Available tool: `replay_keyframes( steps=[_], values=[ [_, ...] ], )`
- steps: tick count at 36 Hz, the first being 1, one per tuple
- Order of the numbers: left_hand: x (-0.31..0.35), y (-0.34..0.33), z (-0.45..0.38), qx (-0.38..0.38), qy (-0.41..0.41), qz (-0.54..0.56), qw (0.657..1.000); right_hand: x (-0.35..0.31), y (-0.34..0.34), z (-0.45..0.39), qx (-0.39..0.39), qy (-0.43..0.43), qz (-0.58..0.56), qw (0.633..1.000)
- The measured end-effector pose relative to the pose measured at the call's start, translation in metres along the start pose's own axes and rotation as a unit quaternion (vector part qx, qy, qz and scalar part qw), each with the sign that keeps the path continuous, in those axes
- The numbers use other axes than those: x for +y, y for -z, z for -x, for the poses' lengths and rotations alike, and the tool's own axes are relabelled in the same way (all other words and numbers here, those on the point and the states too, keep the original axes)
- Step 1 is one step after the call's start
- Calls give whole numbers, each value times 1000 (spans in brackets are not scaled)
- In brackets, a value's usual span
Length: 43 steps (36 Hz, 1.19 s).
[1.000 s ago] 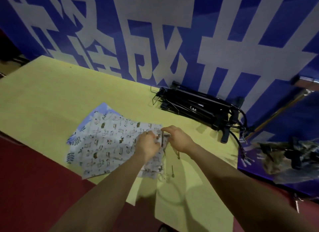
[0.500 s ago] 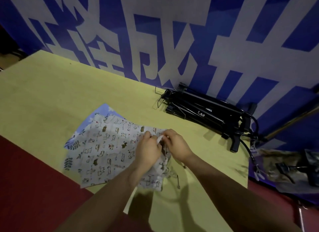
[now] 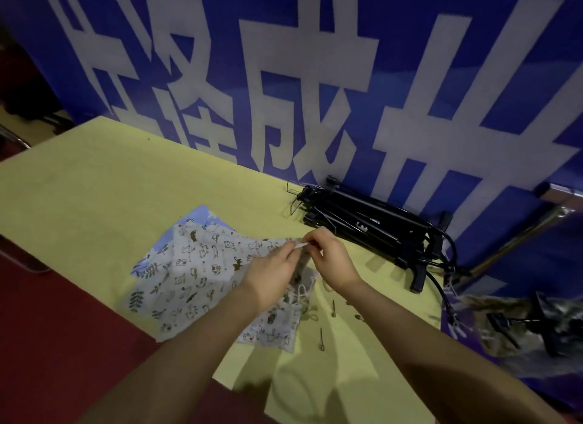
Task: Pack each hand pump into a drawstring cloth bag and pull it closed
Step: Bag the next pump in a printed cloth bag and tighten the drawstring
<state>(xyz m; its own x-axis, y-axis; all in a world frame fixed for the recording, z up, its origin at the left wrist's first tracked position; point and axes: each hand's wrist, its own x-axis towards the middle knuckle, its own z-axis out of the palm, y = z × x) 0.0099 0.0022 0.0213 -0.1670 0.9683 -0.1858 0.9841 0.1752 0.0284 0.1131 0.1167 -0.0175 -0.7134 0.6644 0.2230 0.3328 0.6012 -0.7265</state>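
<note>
Head view: left hand [image 3: 273,273] and right hand [image 3: 331,262] both pinch a white drawstring [image 3: 299,245] at the mouth of the printed cloth bag [image 3: 202,275]. Bag lies flat on the yellow table [image 3: 110,187]. Black hand pumps [image 3: 362,228] lie stacked behind the bag, well apart.

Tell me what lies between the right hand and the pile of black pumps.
Head view: only bare yellow table between the right hand and the pumps.
</note>
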Motion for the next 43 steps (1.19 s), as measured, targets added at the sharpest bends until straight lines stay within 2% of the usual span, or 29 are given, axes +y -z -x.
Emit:
replay_keyframes(
  steps=[7,11,16,19,24,30,35,37,39,43],
  values=[
    [8,8,9,4,7,75,997,-5,17,12,34,-11,-3,999],
    [9,3,6,16,36,105,994,8,22,35,50,-104,47,992],
    [15,-19,7,-9,39,111,993,31,6,67,-122,-206,158,958],
    [17,-32,10,-28,38,117,992,36,-7,79,-171,-252,171,937],
    [19,-42,15,-43,48,139,988,38,-28,93,-234,-269,239,903],
    [15,-48,21,-17,41,144,989,40,-44,103,-204,-300,218,906],
    [6,-44,19,-3,30,170,985,33,-38,101,-195,-287,212,914],
    [3,-39,18,0,26,182,983,30,-33,97,-157,-269,165,936],
    [2,-30,17,6,22,201,979,23,-25,89,-87,-261,76,958],
    [-4,-10,11,31,34,228,973,-3,-11,60,18,-224,-60,973]
  ],
)
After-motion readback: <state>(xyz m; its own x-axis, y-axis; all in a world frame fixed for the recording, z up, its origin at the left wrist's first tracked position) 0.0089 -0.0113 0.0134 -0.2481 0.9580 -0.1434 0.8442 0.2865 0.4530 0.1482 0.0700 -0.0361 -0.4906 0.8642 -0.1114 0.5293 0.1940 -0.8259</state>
